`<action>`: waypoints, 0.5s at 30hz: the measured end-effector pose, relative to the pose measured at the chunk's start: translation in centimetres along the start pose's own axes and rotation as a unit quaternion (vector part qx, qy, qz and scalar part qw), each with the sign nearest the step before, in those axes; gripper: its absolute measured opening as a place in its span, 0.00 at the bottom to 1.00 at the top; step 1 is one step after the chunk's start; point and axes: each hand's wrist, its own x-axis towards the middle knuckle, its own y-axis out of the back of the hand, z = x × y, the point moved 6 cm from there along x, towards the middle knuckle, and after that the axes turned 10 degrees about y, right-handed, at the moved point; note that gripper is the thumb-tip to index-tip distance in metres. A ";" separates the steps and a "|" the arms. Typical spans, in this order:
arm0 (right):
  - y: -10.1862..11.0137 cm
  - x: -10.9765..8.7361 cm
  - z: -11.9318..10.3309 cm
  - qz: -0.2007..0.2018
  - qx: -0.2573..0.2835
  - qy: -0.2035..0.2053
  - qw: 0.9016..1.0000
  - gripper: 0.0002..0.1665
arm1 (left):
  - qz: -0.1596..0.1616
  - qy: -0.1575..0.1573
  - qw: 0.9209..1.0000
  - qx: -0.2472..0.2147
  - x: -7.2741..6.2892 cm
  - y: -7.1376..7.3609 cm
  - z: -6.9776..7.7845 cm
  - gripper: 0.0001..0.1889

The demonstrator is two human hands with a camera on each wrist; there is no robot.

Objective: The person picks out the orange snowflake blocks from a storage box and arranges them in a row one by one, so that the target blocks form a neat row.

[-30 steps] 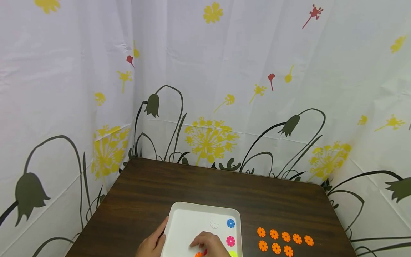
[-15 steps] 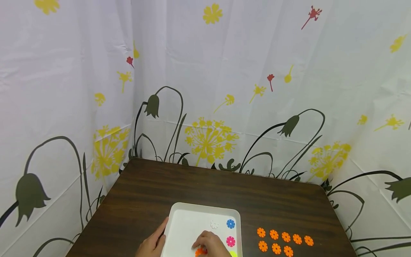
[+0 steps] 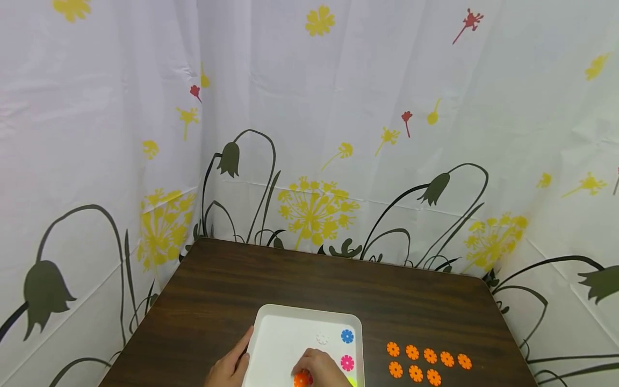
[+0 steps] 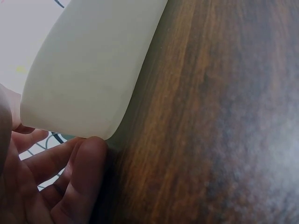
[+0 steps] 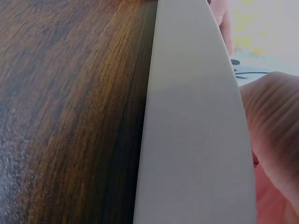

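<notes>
A white tray [image 3: 282, 322] lies near the front of the table in the head view. My left hand [image 3: 229, 365] holds the tray's left side; in the left wrist view the fingers [image 4: 91, 158] touch its outer wall. Inside the tray, my right hand [image 3: 320, 368] has curled fingers on an orange notched flower-shaped disc [image 3: 301, 379]. The palm hides part of that disc. Along the tray's right side lie a blue disc [image 3: 347, 336], a pink disc [image 3: 347, 363] and a partly covered yellow disc [image 3: 353, 382]. A white disc [image 3: 322, 338] lies left of the blue one.
Several orange discs [image 3: 412, 352] lie in two rows on the dark wooden table [image 3: 217, 290], right of the tray. A white flower-printed curtain [image 3: 367, 80] hangs behind and beside the table. The tray wall [image 5: 191, 116] rises beside my right hand.
My right hand has shifted slightly to the right within the tray, its fingers drawing in on the orange disc. A red piece seen by the fingers earlier is now hidden. The left hand stays put.
</notes>
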 end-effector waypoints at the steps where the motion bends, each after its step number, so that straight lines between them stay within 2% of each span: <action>1: 0.0 0.0 0.1 0.001 0.002 -0.006 1.000 0.14 | 0.003 -0.001 1.000 0.001 0.0 0.0 0.0 0.29; 7: 0.1 -0.3 0.6 0.024 0.068 -0.057 0.996 0.14 | 0.007 -0.003 1.000 0.003 0.0 0.0 0.0 0.29; 15: 0.9 -0.8 0.5 0.062 0.119 -0.045 0.990 0.14 | -0.011 0.011 1.000 -0.001 0.0 0.0 -0.1 0.29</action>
